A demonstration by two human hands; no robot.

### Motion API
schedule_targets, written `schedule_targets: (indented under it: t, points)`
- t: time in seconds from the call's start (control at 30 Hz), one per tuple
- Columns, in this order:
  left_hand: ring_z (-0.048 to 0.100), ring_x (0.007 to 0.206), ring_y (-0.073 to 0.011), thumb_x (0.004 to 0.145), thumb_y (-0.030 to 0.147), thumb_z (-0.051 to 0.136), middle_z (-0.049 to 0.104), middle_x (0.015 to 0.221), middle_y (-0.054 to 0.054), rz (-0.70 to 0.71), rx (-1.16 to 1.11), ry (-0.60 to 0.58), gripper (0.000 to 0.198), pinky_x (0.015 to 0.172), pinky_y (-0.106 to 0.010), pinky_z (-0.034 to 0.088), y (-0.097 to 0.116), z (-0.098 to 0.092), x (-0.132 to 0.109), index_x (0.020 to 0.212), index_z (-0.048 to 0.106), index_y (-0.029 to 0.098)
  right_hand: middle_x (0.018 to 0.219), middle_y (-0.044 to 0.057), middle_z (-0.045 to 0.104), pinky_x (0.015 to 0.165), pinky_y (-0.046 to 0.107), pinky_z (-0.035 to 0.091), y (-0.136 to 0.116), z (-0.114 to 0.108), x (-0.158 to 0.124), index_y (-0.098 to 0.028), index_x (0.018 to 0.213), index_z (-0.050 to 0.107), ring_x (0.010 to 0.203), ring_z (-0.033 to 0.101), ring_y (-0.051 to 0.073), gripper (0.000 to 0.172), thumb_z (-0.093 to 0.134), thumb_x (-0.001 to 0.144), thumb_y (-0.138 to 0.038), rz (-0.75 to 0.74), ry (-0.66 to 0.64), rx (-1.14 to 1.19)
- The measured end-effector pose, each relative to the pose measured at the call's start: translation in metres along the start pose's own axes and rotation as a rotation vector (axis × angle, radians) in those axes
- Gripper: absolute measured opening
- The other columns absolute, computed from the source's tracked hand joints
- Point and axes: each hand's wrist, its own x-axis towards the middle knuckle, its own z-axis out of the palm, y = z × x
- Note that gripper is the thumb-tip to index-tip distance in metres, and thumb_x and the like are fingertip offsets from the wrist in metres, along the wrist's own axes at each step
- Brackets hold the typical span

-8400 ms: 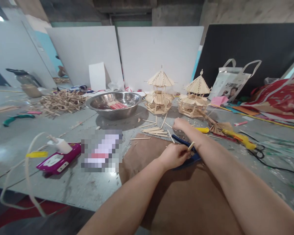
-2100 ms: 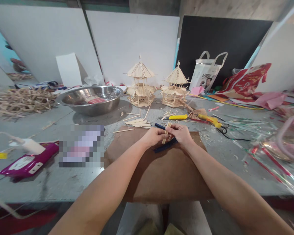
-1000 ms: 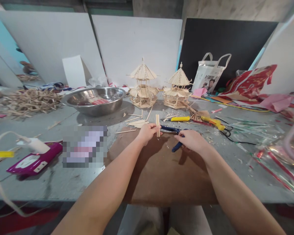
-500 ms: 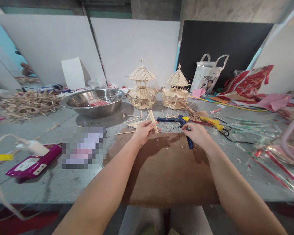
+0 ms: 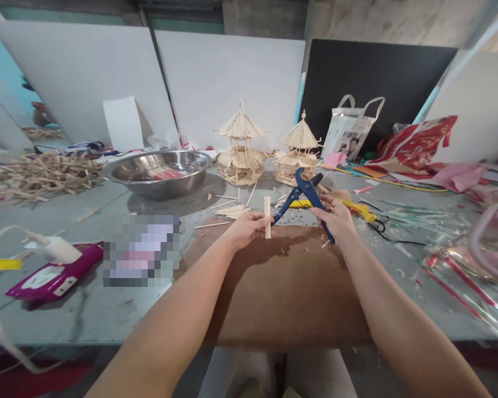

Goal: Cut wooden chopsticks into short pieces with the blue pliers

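Blue cutters (image 5: 309,190), handles splayed, I see gripped by the right hand (image 5: 337,218) above the desk (image 5: 145,315) — the left hand (image 5: 249,229) pinching pale wooden sticks (image 5: 268,209) beside them, near a brown mat's (image 5: 290,298) far edge.

The mat (image 5: 290,298) lies near centre on the table (image 5: 108,318), the bundle (image 5: 268,217) at its far edge, left of the cutter (image 5: 311,194). Loose sticks (image 5: 234,211) lie beyond its far left. Farther stand two pagodas (image 5: 241,160), the bowl (image 5: 166,190) left, the bag (image 5: 343,132) behind right. Far left lies a twig heap (image 5: 52,174), the power strip (image 5: 58,273) nearer.
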Motion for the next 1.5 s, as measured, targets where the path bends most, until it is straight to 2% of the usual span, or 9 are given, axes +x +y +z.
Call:
schedule_targets:
  t: [0.1,0.27,0.4,0.57,0.7,0.8,0.93,1.17,1.5]
  points:
    - [0.059,0.054,-0.0129,0.052,0.029,0.07,0.057,0.055,0.001,0.003,0.021,-0.03,0.03,0.055,-0.024,0.046,-0.003,0.008,-0.001,0.071,0.059,0.01,0.048,-0.007,0.043,0.039,0.021,0.035,-0.003,0.01,-0.008,-0.017,0.087,0.051,0.041,0.041,0.008,0.034,0.057,0.055,-0.029,0.061,-0.093,0.219]
    - [0.057,0.053,-0.011,0.051,0.032,0.07,0.058,0.057,0.001,0.056,0.045,-0.048,0.032,0.059,-0.027,0.046,-0.004,0.015,-0.004,0.073,0.06,0.01,0.079,0.002,0.058,0.059,0.029,0.046,-0.009,0.023,-0.024,-0.022,0.079,0.053,0.079,0.054,0.017,0.023,0.048,0.057,-0.024,0.09,-0.286,0.415]
    - [0.058,0.054,-0.0133,0.057,0.034,0.066,0.058,0.056,-0.001,0.028,0.147,-0.167,0.029,0.055,-0.024,0.044,-0.005,0.012,-0.004,0.073,0.061,0.01,0.092,0.005,0.058,0.063,0.032,0.046,-0.014,0.027,-0.033,-0.021,0.078,0.054,0.086,0.054,0.02,0.022,0.046,0.058,-0.025,0.08,-0.484,0.452]
    - [0.06,0.057,-0.0149,0.057,0.033,0.066,0.062,0.064,-0.004,-0.073,0.251,-0.295,0.028,0.056,-0.025,0.045,0.001,0.003,-0.007,0.076,0.062,0.012,0.084,0.005,0.059,0.069,0.033,0.044,-0.011,0.022,-0.031,-0.019,0.079,0.055,0.081,0.055,0.019,0.022,0.052,0.059,-0.025,0.046,-0.477,0.339]
    - [0.06,0.057,-0.0145,0.058,0.032,0.066,0.064,0.078,-0.009,-0.136,0.297,-0.401,0.028,0.057,-0.026,0.046,0.013,-0.005,-0.014,0.077,0.062,0.011,0.079,0.003,0.057,0.071,0.03,0.042,-0.009,0.007,-0.021,-0.018,0.08,0.053,0.075,0.054,0.016,0.021,0.055,0.06,-0.024,-0.061,-0.399,0.102]
    - [0.06,0.057,-0.0143,0.06,0.032,0.064,0.064,0.075,-0.009,-0.164,0.309,-0.497,0.025,0.057,-0.025,0.047,0.02,-0.009,-0.018,0.073,0.062,0.01,0.082,0.001,0.056,0.07,0.029,0.041,-0.006,-0.001,-0.015,-0.018,0.094,0.05,0.075,0.052,0.015,0.038,0.056,0.056,-0.019,-0.131,-0.429,-0.118]
    - [0.06,0.057,-0.0139,0.062,0.029,0.064,0.064,0.068,-0.007,-0.192,0.313,-0.58,0.023,0.056,-0.024,0.048,0.024,-0.012,-0.019,0.074,0.061,0.009,0.101,0.004,0.052,0.079,0.03,0.038,-0.002,-0.001,-0.013,-0.018,0.111,0.042,0.091,0.049,0.018,0.061,0.049,0.051,-0.01,-0.224,-0.572,-0.319]
    - [0.06,0.055,-0.0134,0.063,0.026,0.063,0.064,0.065,-0.005,-0.204,0.272,-0.569,0.02,0.053,-0.023,0.049,0.025,-0.014,-0.019,0.074,0.06,0.01,0.102,0.004,0.053,0.077,0.031,0.039,-0.006,0.002,-0.019,-0.018,0.118,0.038,0.09,0.05,0.019,0.067,0.045,0.052,-0.008,-0.215,-0.725,-0.428]
    - [0.059,0.053,-0.0119,0.063,0.025,0.063,0.064,0.064,-0.006,-0.234,0.249,-0.578,0.019,0.051,-0.021,0.048,0.027,-0.013,-0.02,0.073,0.059,0.009,0.1,0.004,0.054,0.073,0.028,0.04,-0.015,0.0,-0.02,-0.016,0.114,0.043,0.085,0.052,0.017,0.063,0.045,0.051,-0.007,-0.203,-0.782,-0.439]
